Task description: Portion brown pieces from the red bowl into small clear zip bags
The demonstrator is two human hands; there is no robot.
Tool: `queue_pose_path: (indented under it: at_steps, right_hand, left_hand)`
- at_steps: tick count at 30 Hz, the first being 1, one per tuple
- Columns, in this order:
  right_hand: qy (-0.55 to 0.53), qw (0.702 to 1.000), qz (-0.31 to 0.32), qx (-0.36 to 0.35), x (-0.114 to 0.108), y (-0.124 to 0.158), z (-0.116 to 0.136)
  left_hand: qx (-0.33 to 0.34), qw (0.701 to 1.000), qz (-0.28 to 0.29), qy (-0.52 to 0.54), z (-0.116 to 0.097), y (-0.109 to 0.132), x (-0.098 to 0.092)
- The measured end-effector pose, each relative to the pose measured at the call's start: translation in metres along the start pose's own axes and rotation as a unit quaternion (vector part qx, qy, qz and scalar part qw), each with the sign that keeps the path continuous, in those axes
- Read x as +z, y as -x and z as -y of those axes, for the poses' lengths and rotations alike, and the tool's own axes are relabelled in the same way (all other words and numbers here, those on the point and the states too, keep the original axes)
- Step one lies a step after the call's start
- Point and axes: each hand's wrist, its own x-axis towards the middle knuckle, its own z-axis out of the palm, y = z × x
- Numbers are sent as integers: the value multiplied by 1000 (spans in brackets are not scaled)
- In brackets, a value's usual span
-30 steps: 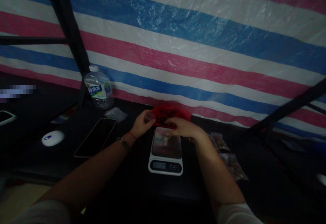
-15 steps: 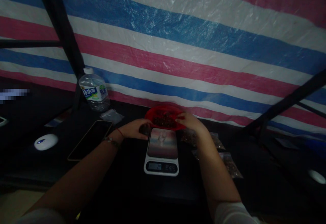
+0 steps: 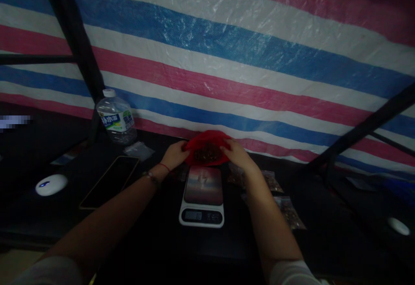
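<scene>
You had both hands on the red container (image 3: 212,135), which was just beyond the far end of the scale (image 3: 203,190), with small dark pieces (image 3: 206,154) inside it. Your left hand (image 3: 177,154), beyond the scale and to its left, had its fingers closed on the container's near side edge. Your right hand (image 3: 239,154), beyond the scale and to its right, gripped the opposite edge between thumb and fingers. The display (image 3: 201,216) at the scale's near end was too dim to read. To the right of the scale, partly hidden by your right forearm (image 3: 270,216), lay filled bags (image 3: 291,213) with brownish contents. To the left of the scale lay a phone (image 3: 110,182), and farther left of the scale, a rounded white device (image 3: 52,185). Beyond the scale and well to its left stood a capped bottle (image 3: 116,123), a crumpled clear bag (image 3: 139,151) just beside it.
</scene>
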Motion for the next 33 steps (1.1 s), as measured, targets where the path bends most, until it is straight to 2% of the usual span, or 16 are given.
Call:
queue_pose_path:
  at_steps: [4,10,12,14,15,17,20,22,26,33]
  right_hand:
    - [1,1000,14,-9,-5,2,2]
    - [12,997,78,-4,-7,4,3]
    - [19,995,99,-9,-8,5,3]
    - [26,991,127,-15,-10,6,3]
    - [30,991,126,-15,-11,6,4]
    - [39,996,74,-13,-14,6,7]
    - [32,999,-16,-12,-18,8,18]
    - [5,1000,7,-22,-17,9,27]
    - [-15,992,114,-50,2,8,38]
    - [62,982,171,-60,50,-16,25]
  left_hand:
    - [16,999,-36,1,-10,4,-2]
    - [7,998,-59,-28,-6,1,-5]
    - [-4,998,-44,-39,-6,1,-5]
    - [-17,998,1,-56,-5,2,-5]
    - [-17,998,23,-60,-5,3,-5]
    - [-6,998,32,-56,-4,4,-4]
    - [13,999,-18,-36,-2,5,-3]
    - [25,999,-39,-25,-1,6,-2]
    - [42,998,-37,-18,5,9,2]
    - [85,995,-42,3,14,14,6]
